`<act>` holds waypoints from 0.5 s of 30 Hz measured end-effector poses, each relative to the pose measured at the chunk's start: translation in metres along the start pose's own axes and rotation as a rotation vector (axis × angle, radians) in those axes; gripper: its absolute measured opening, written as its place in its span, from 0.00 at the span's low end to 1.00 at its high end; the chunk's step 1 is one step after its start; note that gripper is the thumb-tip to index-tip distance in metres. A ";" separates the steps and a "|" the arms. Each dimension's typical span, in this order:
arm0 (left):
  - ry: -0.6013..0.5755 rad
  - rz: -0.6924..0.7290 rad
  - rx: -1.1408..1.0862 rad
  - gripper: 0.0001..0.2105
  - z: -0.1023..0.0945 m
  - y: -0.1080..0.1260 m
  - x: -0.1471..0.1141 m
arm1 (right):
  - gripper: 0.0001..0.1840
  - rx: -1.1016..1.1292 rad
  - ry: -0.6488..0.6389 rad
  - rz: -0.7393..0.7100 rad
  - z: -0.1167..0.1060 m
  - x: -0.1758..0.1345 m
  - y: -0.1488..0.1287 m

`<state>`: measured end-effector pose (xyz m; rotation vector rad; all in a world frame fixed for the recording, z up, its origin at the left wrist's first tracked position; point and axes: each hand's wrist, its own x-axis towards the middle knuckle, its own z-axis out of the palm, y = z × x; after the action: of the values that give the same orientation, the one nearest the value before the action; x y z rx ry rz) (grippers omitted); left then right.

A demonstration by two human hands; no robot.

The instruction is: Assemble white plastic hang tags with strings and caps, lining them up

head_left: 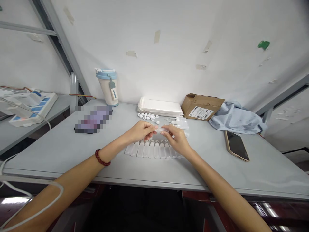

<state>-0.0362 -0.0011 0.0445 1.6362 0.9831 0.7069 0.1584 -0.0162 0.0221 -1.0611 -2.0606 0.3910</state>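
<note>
White wall (178, 19) backs the grey surface (202, 164). Midway between its left and right edges, above the row of bottles (151, 150), you hold a clear bottle (159, 130): your left hand (145, 131) pinches one end, your right hand (177, 137) the other, fingers closed on both. It looks slim and translucent, about level, partly hidden. Nearer the front edge, that row seems done, though caps there are too small to tell. Loose caps (147, 116) and spare bottles (181, 122) toward the far edge seem left to use.
</note>
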 end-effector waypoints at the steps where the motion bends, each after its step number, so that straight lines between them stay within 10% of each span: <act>1: -0.006 0.012 -0.004 0.21 0.000 -0.001 0.000 | 0.19 -0.007 -0.005 -0.014 -0.001 0.000 0.000; 15: 0.068 0.090 0.082 0.15 0.012 0.002 -0.005 | 0.16 0.193 -0.099 0.211 -0.007 0.003 -0.004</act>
<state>-0.0283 -0.0115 0.0434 1.7468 1.0035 0.7969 0.1602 -0.0167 0.0310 -1.1628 -1.9554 0.7468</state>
